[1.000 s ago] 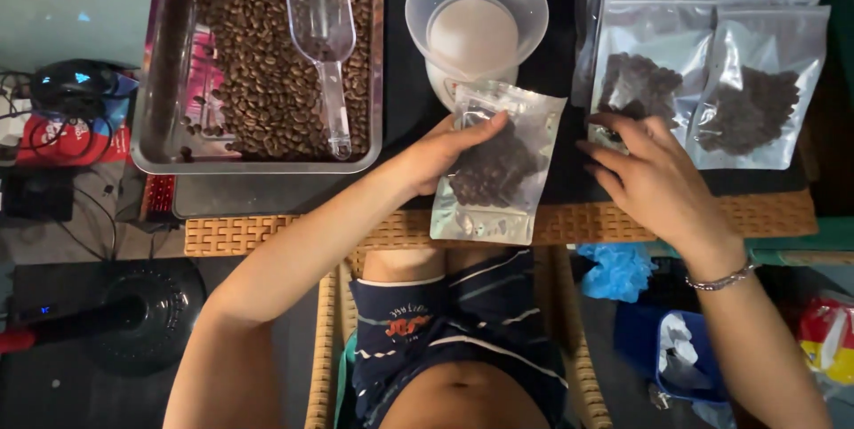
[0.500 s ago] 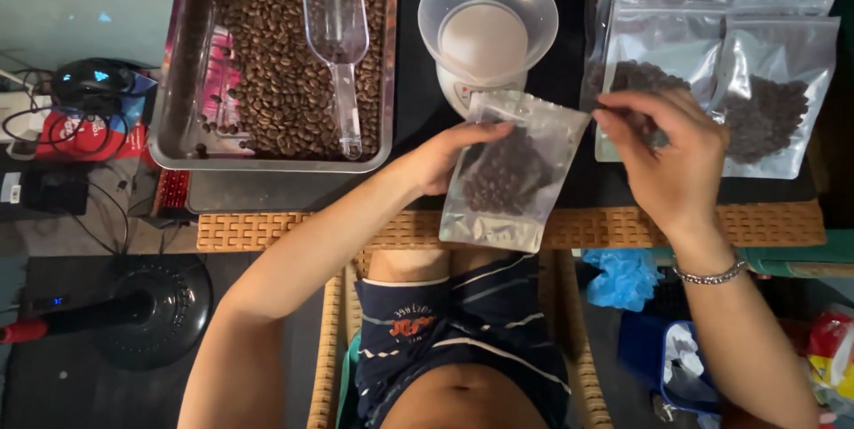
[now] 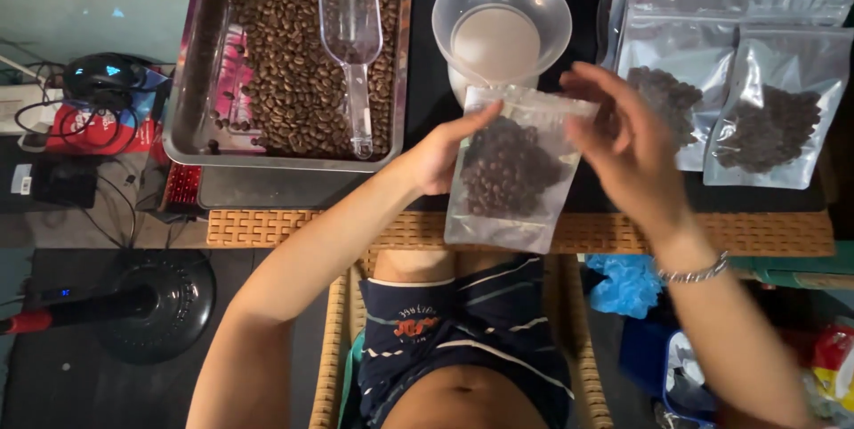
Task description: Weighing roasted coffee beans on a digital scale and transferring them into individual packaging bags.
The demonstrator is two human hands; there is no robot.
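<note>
1. Left hand (image 3: 445,155): fingers curled round the left top edge of a clear zip pouch (image 3: 511,171), thumb and forefinger pinching it near the mouth; pouch held up over the front edge of the bench (image 3: 267,226).
2. Pouch: about half full of dark coffee beans, upright w/ slight tilt, bottom edge hanging just past the woven bench edge, above the person's lap.
3. Right hand (image 3: 627,149): half open, fingers loosely spread and bent; fingertips at the pouch's right top corner. Whether they grip or only touch it: cannot tell. Metal bracelet (image 3: 696,271) on the wrist.
4. Behind the pouch: clear plastic bowl (image 3: 501,20), sitting on a white object, partly hidden by the pouch top.
5. Left of bowl: metal tray (image 3: 294,64) filled w/ roasted beans; clear plastic scoop (image 3: 351,33) lies in it, handle toward the person.
6. Right of the hands: two filled pouches (image 3: 734,113) flat on the dark bench top, side by side; more pouches stacked behind them.
7. Far left, lower level: cables and small black devices (image 3: 98,82); black round fan base (image 3: 160,304) on the floor.
8. Below right arm: blue crumpled cloth (image 3: 627,285).
</note>
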